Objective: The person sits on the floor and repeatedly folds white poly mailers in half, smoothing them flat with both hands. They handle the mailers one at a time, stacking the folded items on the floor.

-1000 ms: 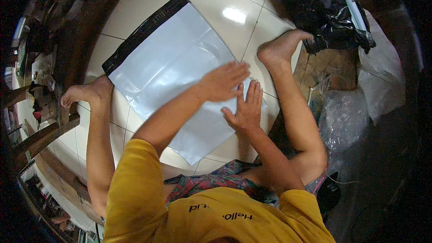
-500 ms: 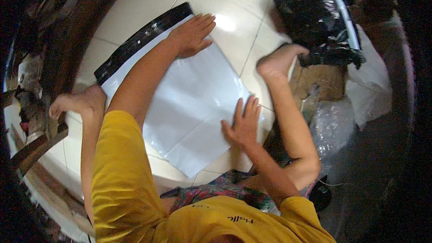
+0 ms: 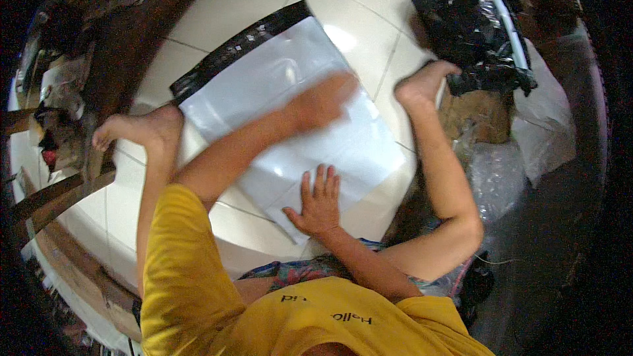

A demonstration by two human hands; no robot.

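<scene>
A pale grey plastic mailing bag [image 3: 257,86] with a black band along its far end lies flat on the tiled floor between my legs. My left hand [image 3: 323,102] is over the middle of the bag towards its right side, its fingers smeared by motion. Whether it touches the plastic is hard to tell. Close to the bag's near corner, my right hand [image 3: 319,206] rests palm down with its fingers spread on the surface. No object shows in that hand.
A shiny black plastic bag [image 3: 455,33] lies beyond my right foot, on brown cardboard [image 3: 478,115]. Clear plastic wrap [image 3: 498,175] and a whitish sheet [image 3: 544,109] lie at the right. Wooden furniture legs [image 3: 62,194] stand at the left edge.
My left hand has moved from the bag's far right edge nearer to me, over its middle. My right hand has shifted left, from the right edge to the near corner.
</scene>
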